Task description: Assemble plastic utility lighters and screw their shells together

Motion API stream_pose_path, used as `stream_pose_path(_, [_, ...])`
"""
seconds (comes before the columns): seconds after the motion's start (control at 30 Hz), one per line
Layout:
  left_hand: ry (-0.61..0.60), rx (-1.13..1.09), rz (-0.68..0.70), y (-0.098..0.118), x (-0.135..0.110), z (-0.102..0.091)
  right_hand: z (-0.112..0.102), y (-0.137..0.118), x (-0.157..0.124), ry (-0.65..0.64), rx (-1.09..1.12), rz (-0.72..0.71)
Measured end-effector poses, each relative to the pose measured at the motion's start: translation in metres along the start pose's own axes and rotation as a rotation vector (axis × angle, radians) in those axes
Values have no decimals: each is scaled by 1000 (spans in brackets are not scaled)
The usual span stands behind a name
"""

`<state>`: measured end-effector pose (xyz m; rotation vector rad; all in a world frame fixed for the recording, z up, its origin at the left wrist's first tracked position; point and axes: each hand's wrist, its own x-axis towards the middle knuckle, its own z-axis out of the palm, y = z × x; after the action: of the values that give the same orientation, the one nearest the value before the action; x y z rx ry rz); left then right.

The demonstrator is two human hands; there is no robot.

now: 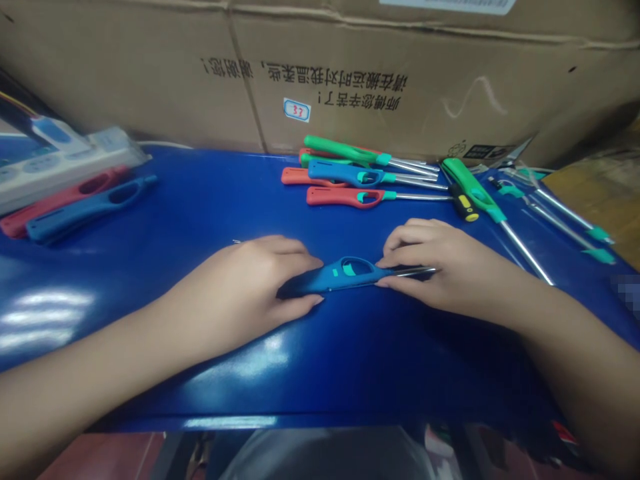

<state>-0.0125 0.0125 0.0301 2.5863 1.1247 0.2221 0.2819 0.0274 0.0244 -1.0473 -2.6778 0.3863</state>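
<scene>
A blue long-necked gas lighter (333, 277) with a teal trigger lies level between my hands, just over the blue table (240, 393). My left hand (250, 283) is closed around its handle end, thumb on the near side. At the other end, my right hand (435, 260) pinches the front of the handle where the metal tube begins; the tube passes under the fingers. Beyond my hands lies a pile of similar lighters, among them a red lighter (340, 196) and a blue lighter (345, 172). A black and yellow screwdriver handle (465, 204) touches the pile's right side.
A large cardboard box (150, 80) walls off the back. Left are a white power strip (65, 163), a red handle shell (65, 203) and a blue handle shell (90, 210). A green lighter (470, 183) and loose metal tubes (565, 223) lie at right.
</scene>
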Motion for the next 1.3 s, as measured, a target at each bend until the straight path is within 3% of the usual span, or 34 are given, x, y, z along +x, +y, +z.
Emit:
stream_pose_path(0.73, [83,27,37,-2,-2,10,-5,-8,-5,-48,-214,-57])
stream_pose_path(0.93, [114,166,85,4,-3,12,2,-28,-5,-63,-453,-99])
stream_pose_path(1.1, [161,435,204,18,-5,16,15,-50,-3,-10,-635,-37])
stream_pose_path(1.3, [230,443,233,13,-2,21,11,-38,-3,34,-551,-19])
